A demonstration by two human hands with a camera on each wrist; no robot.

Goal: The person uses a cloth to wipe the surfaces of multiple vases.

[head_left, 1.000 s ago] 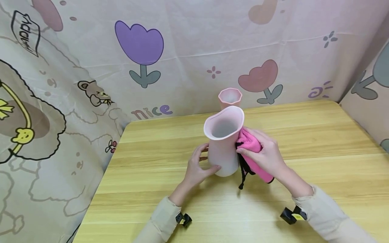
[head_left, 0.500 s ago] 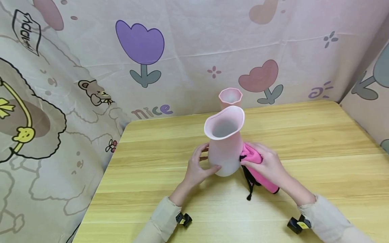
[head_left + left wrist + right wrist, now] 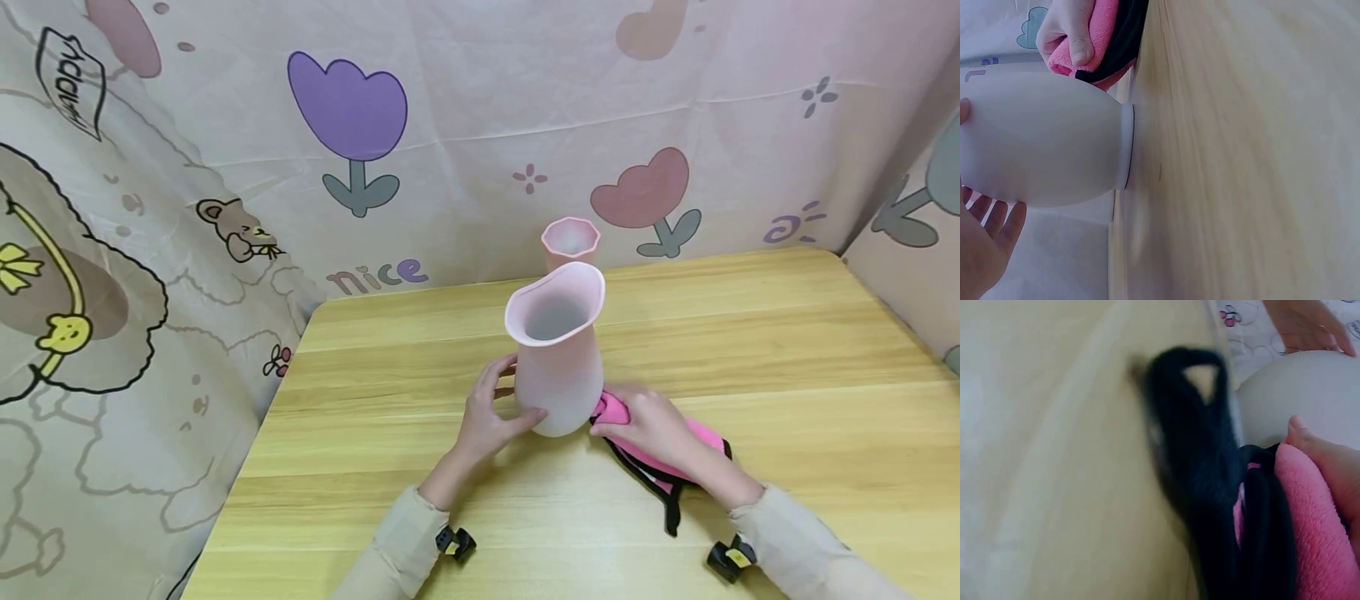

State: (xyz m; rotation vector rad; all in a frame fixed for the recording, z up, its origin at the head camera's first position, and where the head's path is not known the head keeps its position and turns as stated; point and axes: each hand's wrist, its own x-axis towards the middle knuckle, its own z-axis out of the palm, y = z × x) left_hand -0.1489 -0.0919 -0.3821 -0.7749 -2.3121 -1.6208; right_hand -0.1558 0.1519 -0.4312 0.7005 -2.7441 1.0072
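Fingers, right hand (image 3: 651, 427): curled, gripping a bunched pink plush cloth (image 3: 613, 408); thumb laid over the fold. Fingers, left hand (image 3: 486, 421): widely parted, curved round the lower body of a vase (image 3: 557, 375), thumb tip on its front.

Sleeves, beige, one pair: left sleeve (image 3: 397, 533), right sleeve (image 3: 802, 542); a small black wrist camera at each.

Cloth: edged in black trim (image 3: 645, 475), a black loop (image 3: 671, 512) trailing toward the wearer; loop blurred in the right wrist view. Lies low at the vase's right side near its foot; whether it touches is hard to tell.

Vase: upright on a wood-grain tabletop (image 3: 412, 350); pale pink at the flared, wavy mouth, fading to white below.

Tumbler-like vessel (image 3: 570, 260): pink, faceted rim, directly behind the vase, lower part hidden.

Fabric backdrop (image 3: 480, 100): printed with a purple tulip (image 3: 348, 108), a pink tulip (image 3: 645, 192), the word "nice" (image 3: 378, 275) and a small bear (image 3: 238, 232).
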